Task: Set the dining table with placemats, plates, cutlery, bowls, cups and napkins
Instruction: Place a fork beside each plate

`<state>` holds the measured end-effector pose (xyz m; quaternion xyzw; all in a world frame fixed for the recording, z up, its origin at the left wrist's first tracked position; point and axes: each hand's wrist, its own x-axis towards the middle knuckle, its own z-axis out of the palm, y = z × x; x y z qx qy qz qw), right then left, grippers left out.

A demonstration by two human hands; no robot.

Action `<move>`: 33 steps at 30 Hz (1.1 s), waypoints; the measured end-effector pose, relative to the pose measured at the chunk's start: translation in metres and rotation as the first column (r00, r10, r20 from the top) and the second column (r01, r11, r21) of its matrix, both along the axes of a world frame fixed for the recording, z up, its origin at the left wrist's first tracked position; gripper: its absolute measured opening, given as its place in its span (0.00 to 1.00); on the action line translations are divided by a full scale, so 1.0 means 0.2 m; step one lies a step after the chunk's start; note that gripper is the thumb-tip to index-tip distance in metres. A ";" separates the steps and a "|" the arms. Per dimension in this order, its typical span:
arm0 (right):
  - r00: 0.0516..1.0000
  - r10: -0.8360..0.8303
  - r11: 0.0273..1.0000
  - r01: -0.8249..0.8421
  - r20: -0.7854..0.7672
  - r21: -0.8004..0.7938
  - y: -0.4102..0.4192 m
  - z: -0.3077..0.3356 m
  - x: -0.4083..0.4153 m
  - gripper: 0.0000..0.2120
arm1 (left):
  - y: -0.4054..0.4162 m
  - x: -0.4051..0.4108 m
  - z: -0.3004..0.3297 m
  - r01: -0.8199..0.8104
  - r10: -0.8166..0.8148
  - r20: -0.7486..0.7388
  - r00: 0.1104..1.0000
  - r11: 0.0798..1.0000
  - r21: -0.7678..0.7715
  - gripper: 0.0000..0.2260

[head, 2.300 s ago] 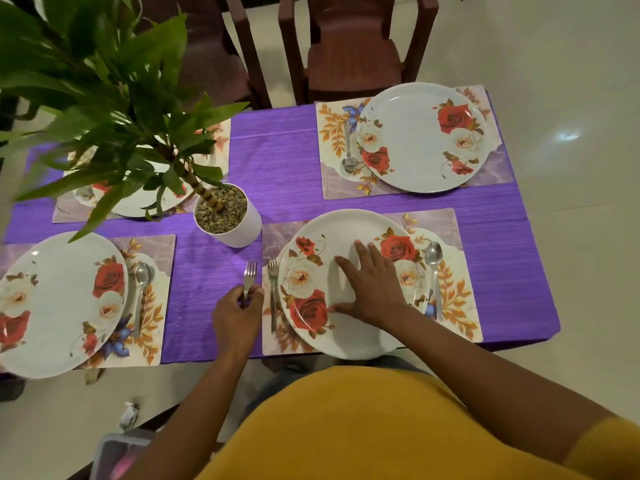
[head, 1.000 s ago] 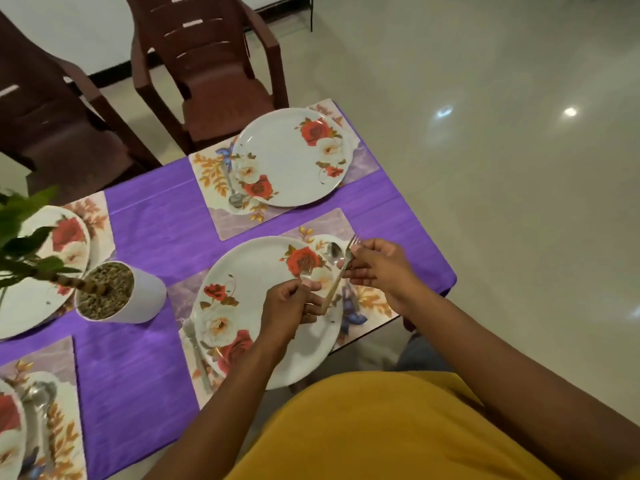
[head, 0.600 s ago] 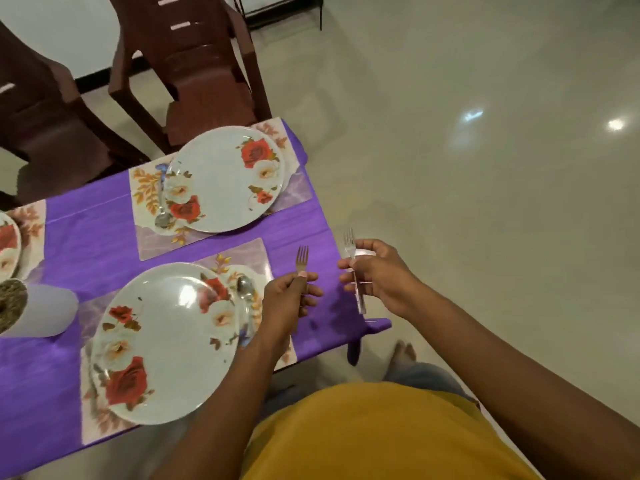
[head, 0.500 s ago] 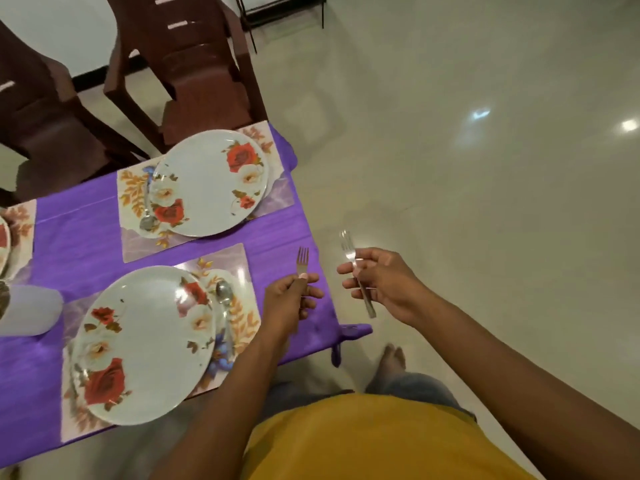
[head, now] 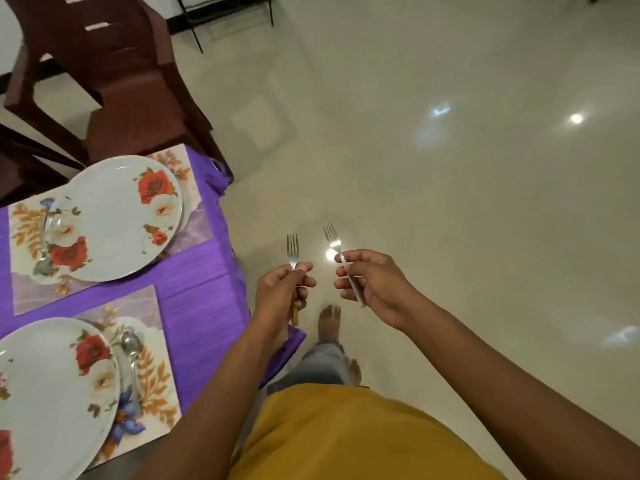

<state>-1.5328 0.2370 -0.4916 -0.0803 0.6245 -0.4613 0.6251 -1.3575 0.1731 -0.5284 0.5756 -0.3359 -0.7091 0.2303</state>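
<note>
My left hand (head: 282,294) grips a fork (head: 293,252) upright, tines up, just off the table's right end. My right hand (head: 372,282) holds a second fork (head: 333,241) by its handle, tines up, over the floor. On the purple tablecloth (head: 204,282) lie two floral placemats. The far placemat (head: 31,292) carries a rose-patterned plate (head: 110,216) with a spoon (head: 45,261) at its left. The near placemat (head: 156,386) carries another plate (head: 52,393) with a spoon (head: 131,351) at its right.
A dark brown chair (head: 114,71) stands behind the far setting. Glossy cream floor (head: 450,168) spreads to the right of the table. My bare feet (head: 329,323) stand beside the table's right end.
I have turned and stepped right past the table's end. One fork passed from my left hand's pair to my right hand. Both hands now hold forks over the floor.
</note>
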 end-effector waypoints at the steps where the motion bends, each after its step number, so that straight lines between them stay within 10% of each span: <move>1: 1.000 -0.004 1.000 0.004 -0.002 0.001 -0.05 0.00 -0.03 0.11 | -0.04 -0.04 0.00 -0.009 0.009 -0.019 1.000 1.000 0.001 0.07; 20: 0.895 0.395 0.913 -0.408 -0.207 -0.022 -1.52 0.04 -0.35 0.08 | -1.20 -0.39 0.07 -0.189 0.182 -0.126 0.975 0.981 -0.051 0.09; 33: 0.602 0.768 0.607 -0.793 -0.220 -0.050 -2.57 0.04 -0.45 0.09 | -1.91 -0.54 0.06 -0.626 0.626 -0.034 0.779 0.772 -0.113 0.08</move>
